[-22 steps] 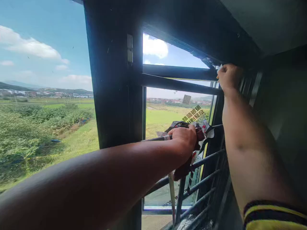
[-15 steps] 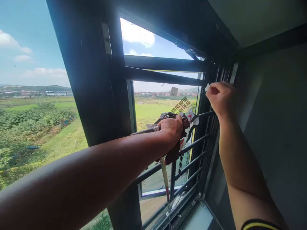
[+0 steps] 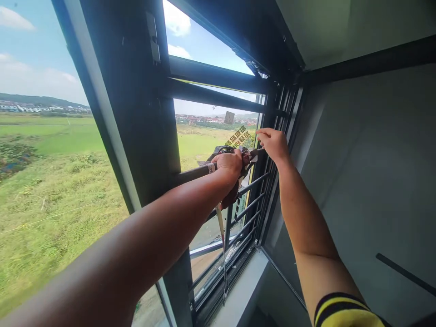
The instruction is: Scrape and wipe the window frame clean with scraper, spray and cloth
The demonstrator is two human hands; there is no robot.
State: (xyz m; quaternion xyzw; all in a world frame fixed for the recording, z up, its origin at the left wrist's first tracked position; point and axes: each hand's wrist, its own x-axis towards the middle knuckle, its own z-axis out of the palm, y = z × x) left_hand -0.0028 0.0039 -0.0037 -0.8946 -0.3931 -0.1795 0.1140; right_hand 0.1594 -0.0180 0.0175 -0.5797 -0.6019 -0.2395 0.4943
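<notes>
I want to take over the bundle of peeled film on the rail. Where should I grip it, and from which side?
Probably grip the bunched top of the film bundle beside the left hand, coming from the right, where the right hand is. Its tail hangs loose and thin, so would likely slip.

Bright daylight fills a dark-framed window [image 3: 136, 113] overlooking green fields [image 3: 51, 181] at 9 o'clock, distant buildings under blue sky; a grey wall [image 3: 368, 159] rises at 3 o'clock, pale sill [image 3: 241, 290] at 6.
</notes>
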